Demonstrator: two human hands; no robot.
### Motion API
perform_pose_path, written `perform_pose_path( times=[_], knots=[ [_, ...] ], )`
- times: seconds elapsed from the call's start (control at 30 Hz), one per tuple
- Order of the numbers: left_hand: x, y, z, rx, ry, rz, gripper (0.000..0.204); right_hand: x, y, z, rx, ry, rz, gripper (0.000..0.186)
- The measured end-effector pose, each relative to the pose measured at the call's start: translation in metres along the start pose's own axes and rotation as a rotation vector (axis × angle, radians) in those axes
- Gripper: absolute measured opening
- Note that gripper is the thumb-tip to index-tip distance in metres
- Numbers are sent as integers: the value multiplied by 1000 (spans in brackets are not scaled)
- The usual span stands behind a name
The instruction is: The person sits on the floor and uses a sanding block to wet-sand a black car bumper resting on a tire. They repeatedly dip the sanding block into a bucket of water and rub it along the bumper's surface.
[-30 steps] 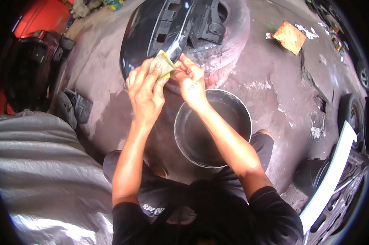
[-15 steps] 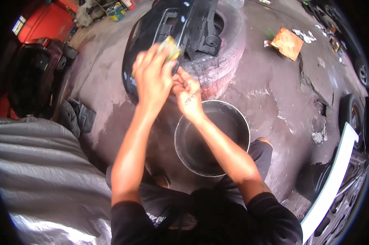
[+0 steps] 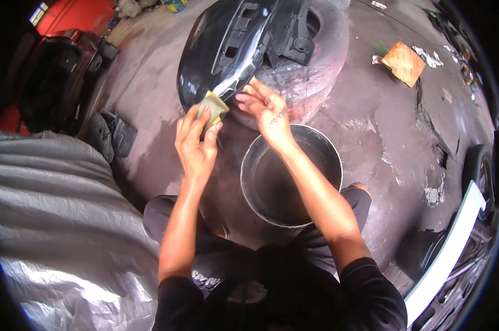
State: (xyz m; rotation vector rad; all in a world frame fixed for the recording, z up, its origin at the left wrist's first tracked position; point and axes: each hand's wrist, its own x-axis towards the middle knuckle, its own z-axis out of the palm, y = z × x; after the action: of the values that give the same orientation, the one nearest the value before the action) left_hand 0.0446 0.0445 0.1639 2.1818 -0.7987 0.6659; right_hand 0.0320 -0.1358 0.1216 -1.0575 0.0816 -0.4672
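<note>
As our left hand pinches a pad between thumb and fingers, the black panel lies just beyond it, its long axis running from near left to far right. The pad sits at the panel's near end, where our left is the nearer hand; whether it presses on the surface, we cannot tell. Beside the panel's right edge is our right hand, fingers partly curled around no tool we can see, and we cannot tell if they grip that edge. Farther right, a tyre lies under the panel, with a basin on its near side.
</note>
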Motion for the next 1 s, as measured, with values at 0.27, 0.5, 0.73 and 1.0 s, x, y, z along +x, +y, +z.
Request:
perform_pose_path(
  times=[0.27,0.5,0.73,1.0],
  knots=[
    [-72,30,24,-25,-62,-240,52,-87,21,-19,-196,-111,159,50],
    [-84,43,12,-743,-2,-662,57,-80,23,-37,-167,-166,105,49],
    [-94,13,9,-978,-257,-789,66,-93,47,-48,33,-184,289,28],
    [-98,-13,26,-1084,-411,-801,67,-111,14,-59,-593,-381,88,51]
  ],
)
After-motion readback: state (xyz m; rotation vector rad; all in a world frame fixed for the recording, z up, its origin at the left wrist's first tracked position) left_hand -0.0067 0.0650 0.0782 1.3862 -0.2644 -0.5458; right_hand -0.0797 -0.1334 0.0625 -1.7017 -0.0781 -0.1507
